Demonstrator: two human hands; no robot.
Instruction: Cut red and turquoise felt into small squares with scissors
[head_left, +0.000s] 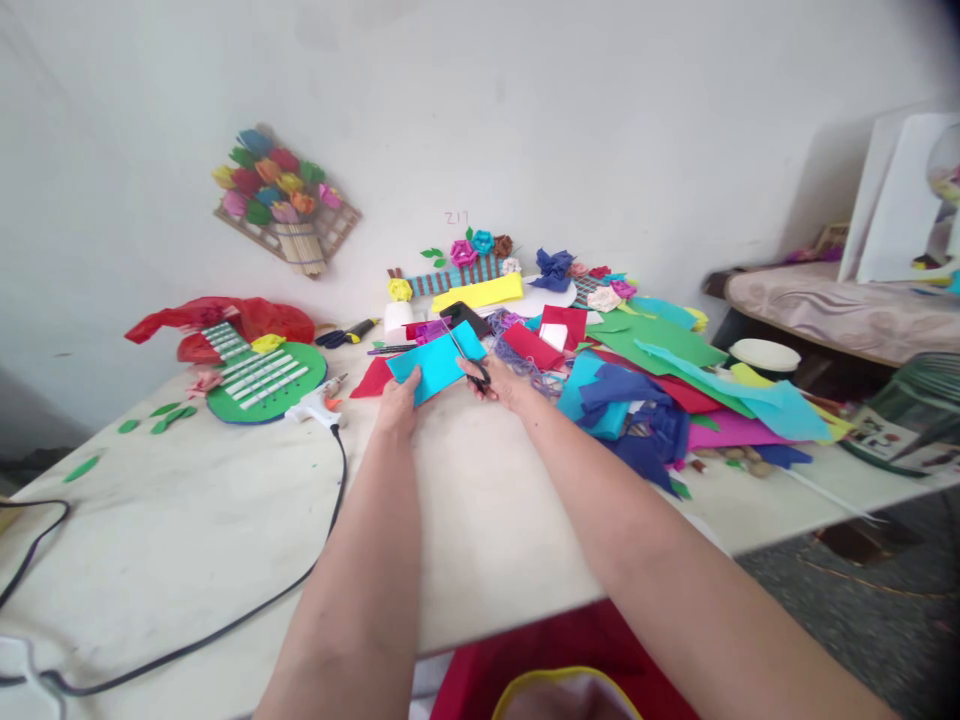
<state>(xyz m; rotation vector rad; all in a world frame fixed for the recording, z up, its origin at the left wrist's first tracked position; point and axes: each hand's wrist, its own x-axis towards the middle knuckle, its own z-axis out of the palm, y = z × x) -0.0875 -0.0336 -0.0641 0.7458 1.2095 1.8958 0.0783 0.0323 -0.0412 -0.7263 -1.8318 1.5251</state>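
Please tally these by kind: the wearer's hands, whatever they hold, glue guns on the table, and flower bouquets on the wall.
Hands (left hand, right hand): 2
Held blue paper: 1
Held scissors: 1
Glue gun: 1
Wall bouquet: 1
Total: 6

We see smooth, matt paper in the blue sheet, creased & dull in the navy scraps. The scissors: blk plastic handles, thin metal blades. Glue gun: wht plastic, slight gloss, w/ rubbery blk cord. Our worktop looks smooth, v. low sheen; wall matt. Jar: glossy, glass-like. Red wrap: thin, filmy, semi-see-thru.
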